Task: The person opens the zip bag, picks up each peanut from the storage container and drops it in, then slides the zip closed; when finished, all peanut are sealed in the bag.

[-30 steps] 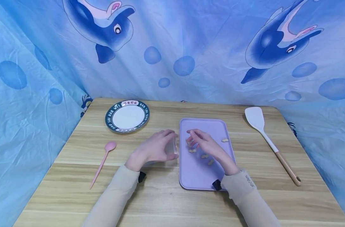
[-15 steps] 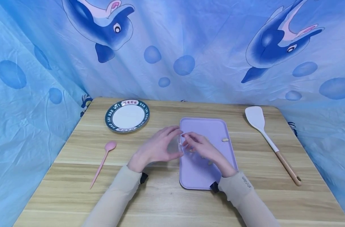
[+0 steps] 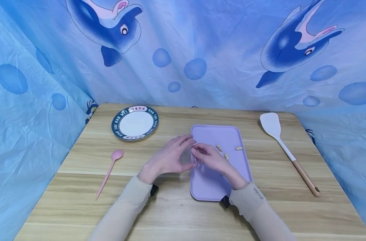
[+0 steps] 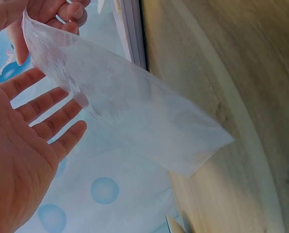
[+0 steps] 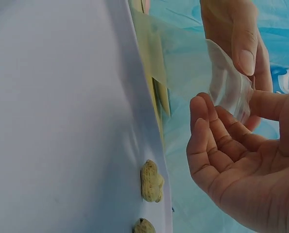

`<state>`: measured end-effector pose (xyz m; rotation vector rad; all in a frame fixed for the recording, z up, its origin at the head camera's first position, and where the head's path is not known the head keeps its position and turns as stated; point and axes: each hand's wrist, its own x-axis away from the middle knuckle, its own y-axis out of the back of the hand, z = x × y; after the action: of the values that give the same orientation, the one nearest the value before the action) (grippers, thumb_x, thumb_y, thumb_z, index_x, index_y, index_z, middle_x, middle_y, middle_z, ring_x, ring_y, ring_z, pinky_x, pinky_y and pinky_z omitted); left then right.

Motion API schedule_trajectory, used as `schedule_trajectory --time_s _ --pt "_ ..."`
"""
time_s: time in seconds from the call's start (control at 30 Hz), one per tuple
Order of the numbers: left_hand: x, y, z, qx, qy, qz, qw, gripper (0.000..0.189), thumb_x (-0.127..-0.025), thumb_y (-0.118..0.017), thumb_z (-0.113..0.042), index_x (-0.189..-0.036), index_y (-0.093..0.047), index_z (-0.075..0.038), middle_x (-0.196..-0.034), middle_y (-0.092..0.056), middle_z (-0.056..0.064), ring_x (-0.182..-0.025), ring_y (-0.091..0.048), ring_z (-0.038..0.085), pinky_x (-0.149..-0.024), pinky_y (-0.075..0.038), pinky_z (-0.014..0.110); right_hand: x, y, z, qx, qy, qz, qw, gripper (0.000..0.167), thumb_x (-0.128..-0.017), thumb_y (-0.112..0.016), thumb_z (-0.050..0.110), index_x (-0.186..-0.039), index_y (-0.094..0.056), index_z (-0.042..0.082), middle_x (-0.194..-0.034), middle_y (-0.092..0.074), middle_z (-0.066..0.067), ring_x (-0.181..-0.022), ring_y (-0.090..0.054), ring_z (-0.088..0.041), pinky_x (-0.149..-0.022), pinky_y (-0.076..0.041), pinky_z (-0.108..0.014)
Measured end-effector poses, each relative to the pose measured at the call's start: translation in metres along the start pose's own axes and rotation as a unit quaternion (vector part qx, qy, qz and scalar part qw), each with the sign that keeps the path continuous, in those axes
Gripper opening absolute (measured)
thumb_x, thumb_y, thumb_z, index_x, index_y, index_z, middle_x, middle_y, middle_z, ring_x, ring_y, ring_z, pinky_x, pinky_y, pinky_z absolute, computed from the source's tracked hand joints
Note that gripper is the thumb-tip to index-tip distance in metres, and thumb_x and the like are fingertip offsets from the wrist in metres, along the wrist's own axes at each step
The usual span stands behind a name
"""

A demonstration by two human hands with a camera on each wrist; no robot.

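Observation:
A clear plastic bag [image 4: 129,107] slants down from the fingers of my left hand [image 3: 167,157], its closed end hanging low over the wooden table [image 3: 176,217]. In the left wrist view that hand's fingers [image 4: 52,104] spread along the bag near its mouth, the thumb on the opposite side. My right hand [image 3: 211,157] meets the bag at the mouth, its thumb against the plastic and its other fingers curled. Below the right hand lies a lilac tray [image 3: 210,187] with several peanuts, one peanut [image 3: 238,148] near its right edge and another peanut [image 5: 150,181] close in the right wrist view.
A green-rimmed plate [image 3: 137,124] stands at the back left. Nearer on the left lies a pink spoon [image 3: 117,155]. A white spatula [image 3: 270,124] with a wooden handle lies at right. A blue dolphin curtain [image 3: 176,40] hangs behind the table.
My right hand has moved left from over the tray to the bag's mouth. My left hand and the bag have shifted slightly right, up to the tray's left edge.

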<state>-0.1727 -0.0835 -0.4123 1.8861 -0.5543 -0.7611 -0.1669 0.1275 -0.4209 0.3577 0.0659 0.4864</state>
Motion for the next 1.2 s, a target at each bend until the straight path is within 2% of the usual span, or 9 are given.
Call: schedule_trajectory --time_s 0.33,0.63,1.03,1.2 --pt "-0.001 -0.002 -0.002 -0.016 -0.005 0.012 0.9998 0.078 -0.084 -0.068 -0.059 -0.144 -0.049 -0.014 -0.152 -0.043 0.008 -0.136 -0.043 0.029 -0.113 -0.032 0.050 -0.001 -0.002 -0.001 0.001 0.003 -0.019 0.9998 0.022 -0.101 -0.058 0.015 -0.103 -0.066 -0.005 -0.083 -0.063 -0.002 -0.073 -0.058 -0.013 -0.065 -0.048 -0.024" --pt "-0.001 -0.004 -0.001 -0.044 -0.007 0.013 0.9989 0.078 -0.083 -0.067 -0.063 -0.144 -0.050 -0.016 -0.153 -0.043 0.005 -0.134 -0.045 0.025 -0.111 -0.034 0.047 -0.001 -0.002 0.000 0.011 -0.011 -0.026 0.9996 0.020 -0.099 -0.060 0.015 -0.094 -0.069 -0.001 -0.074 -0.063 0.000 -0.071 -0.060 -0.015 -0.068 -0.048 -0.026" --pt "0.000 0.002 0.001 -0.040 0.015 0.007 0.9990 0.087 -0.083 -0.060 -0.074 -0.146 -0.049 -0.016 -0.152 -0.045 0.006 -0.137 -0.043 0.027 -0.112 -0.032 0.049 0.000 0.000 0.002 -0.006 -0.029 -0.035 0.9989 0.019 -0.098 -0.062 0.012 -0.096 -0.071 -0.006 -0.073 -0.066 -0.001 -0.068 -0.062 -0.014 -0.065 -0.052 -0.025" --pt "0.001 0.006 0.003 -0.031 0.030 -0.011 0.9990 0.083 -0.085 -0.059 -0.071 -0.144 -0.051 -0.014 -0.148 -0.048 0.007 -0.135 -0.045 0.028 -0.110 -0.034 0.051 0.000 0.001 0.001 -0.007 -0.030 -0.047 0.9984 0.018 -0.097 -0.063 0.011 -0.098 -0.071 -0.006 -0.074 -0.067 -0.002 -0.067 -0.062 -0.014 -0.063 -0.051 -0.025"
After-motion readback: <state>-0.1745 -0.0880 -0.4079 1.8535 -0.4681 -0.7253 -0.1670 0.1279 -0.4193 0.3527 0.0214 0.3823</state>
